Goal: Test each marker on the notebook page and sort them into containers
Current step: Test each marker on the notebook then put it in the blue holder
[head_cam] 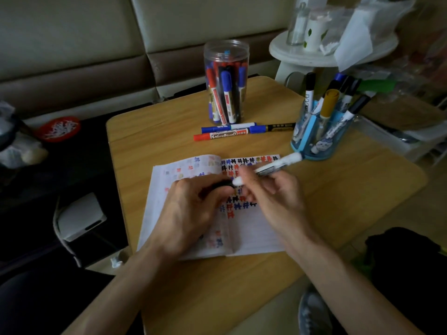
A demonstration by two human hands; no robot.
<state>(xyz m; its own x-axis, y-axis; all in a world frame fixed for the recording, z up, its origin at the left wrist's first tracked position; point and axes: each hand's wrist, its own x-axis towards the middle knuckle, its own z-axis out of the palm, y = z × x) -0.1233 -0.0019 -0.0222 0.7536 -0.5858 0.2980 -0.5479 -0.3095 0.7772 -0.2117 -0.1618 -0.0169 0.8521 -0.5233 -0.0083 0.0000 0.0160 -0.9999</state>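
An open notebook [251,233] lies on the wooden table [362,189], its pages covered with coloured test marks. My right hand [273,192] grips a white-barrelled marker [278,165] over the right page, its white nib end pointing left. My left hand [193,209] holds a black cap [221,184] right next to that nib. A clear jar [226,83] full of red, blue and black markers stands at the back. A blue pen holder [319,131] with several markers stands at the right. Three loose markers [229,132] lie between jar and notebook.
A white round stand [314,52] with glassware rises behind the table on the right. A sofa runs along the back. On the left a red bowl [58,128] and a white box [79,216] sit low beside the table edge.
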